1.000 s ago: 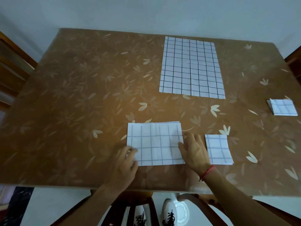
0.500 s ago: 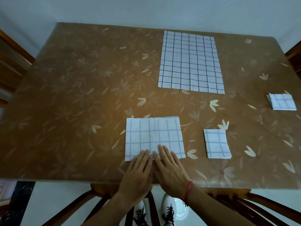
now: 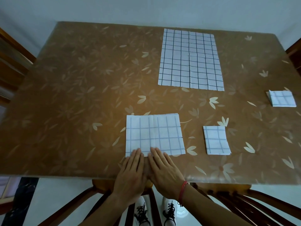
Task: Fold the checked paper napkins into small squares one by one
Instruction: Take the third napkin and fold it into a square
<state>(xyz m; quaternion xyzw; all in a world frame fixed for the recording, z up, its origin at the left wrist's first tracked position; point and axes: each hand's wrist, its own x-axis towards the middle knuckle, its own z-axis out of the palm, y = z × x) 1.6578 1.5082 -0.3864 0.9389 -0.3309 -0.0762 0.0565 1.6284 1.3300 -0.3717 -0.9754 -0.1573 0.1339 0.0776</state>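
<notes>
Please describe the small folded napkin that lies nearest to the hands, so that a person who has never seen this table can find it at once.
Start at the near edge of the brown flowered table, where both hands press the half-folded napkin. Just to its right lies the small folded square. It is far smaller than that napkin and the unfolded sheet, and lies nearer than the other small square at the right edge.

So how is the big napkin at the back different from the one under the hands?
The unfolded napkin at the back lies fully open and looks much larger; the half-folded napkin near the front edge is smaller. The unfolded napkin's lines look dark, the half-folded napkin's look faint blue. Nothing touches the unfolded napkin, while the left hand and right hand press the half-folded napkin's near edge. Both are white, checked and flat.
</notes>
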